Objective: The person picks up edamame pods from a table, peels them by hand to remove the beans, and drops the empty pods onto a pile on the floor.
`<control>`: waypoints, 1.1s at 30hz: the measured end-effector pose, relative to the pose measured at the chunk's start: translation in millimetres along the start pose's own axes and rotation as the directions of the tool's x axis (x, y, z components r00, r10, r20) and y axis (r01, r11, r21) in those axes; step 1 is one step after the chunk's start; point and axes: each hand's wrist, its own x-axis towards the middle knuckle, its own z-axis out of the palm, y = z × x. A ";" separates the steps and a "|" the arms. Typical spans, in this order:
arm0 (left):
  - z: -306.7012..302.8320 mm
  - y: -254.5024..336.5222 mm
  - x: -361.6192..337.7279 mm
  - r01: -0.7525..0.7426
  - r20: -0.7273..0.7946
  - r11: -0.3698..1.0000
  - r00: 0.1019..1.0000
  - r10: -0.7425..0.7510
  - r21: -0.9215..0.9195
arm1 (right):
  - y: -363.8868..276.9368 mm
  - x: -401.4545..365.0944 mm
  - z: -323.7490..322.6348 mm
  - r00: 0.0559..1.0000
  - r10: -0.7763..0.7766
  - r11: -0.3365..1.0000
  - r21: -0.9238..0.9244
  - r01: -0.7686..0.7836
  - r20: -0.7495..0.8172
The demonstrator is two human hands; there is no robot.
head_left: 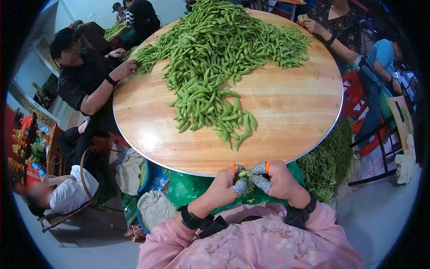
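Observation:
My left hand and my right hand meet just off the near edge of the round wooden table. Grey finger sleeves, some with orange bands, cover several of my fingertips. Pinched between both hands is a green soybean pod, partly hidden by the fingers. Below it, some pale green beans show above the green plastic. A large heap of soybean pods covers the far middle of the table, and its narrow tail reaches toward my hands.
A person in black handles pods at the left rim; another in a dark patterned top sits far right. Stripped green plants lie below the table's right side. Cloth-covered tubs stand lower left, with a red stool at right.

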 end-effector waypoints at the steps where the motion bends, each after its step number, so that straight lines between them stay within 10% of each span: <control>1: 0.8 0.1 1.1 0.002 0.001 1.000 1.000 -0.002 0.000 | -0.5 0.7 -0.7 1.000 -0.031 0.994 -0.106 0.031 0.005; 6: 7.8 -10.1 4.0 0.035 -0.129 0.995 0.991 -0.047 -0.092 | 7.0 -2.9 4.7 0.990 -0.136 0.965 -0.229 0.124 -0.036; 11: 3.3 -6.5 -0.2 0.021 -0.069 0.979 0.997 -0.036 -0.205 | 14.7 -3.6 2.7 0.992 0.072 0.997 0.032 -0.069 -0.100; 16: -1.3 9.2 -6.2 0.038 -0.148 0.982 0.989 -0.010 0.183 | 4.3 -3.1 2.5 0.991 0.083 0.994 0.073 -0.076 -0.104; 22: 0.4 5.9 -3.3 -0.015 -0.091 1.000 0.996 0.013 -0.022 | 0.8 -5.4 -1.9 0.998 0.055 0.997 0.054 -0.054 -0.017; 27: 4.6 2.5 -2.8 0.033 -0.024 0.989 0.999 -0.029 0.146 | 0.9 -9.8 -3.5 1.000 0.029 0.998 0.060 -0.029 -0.005; 33: -22.3 16.0 4.6 -0.059 -0.185 0.809 0.961 0.204 0.584 | -20.7 -47.3 -78.1 0.950 0.221 0.828 -0.472 -0.303 -0.222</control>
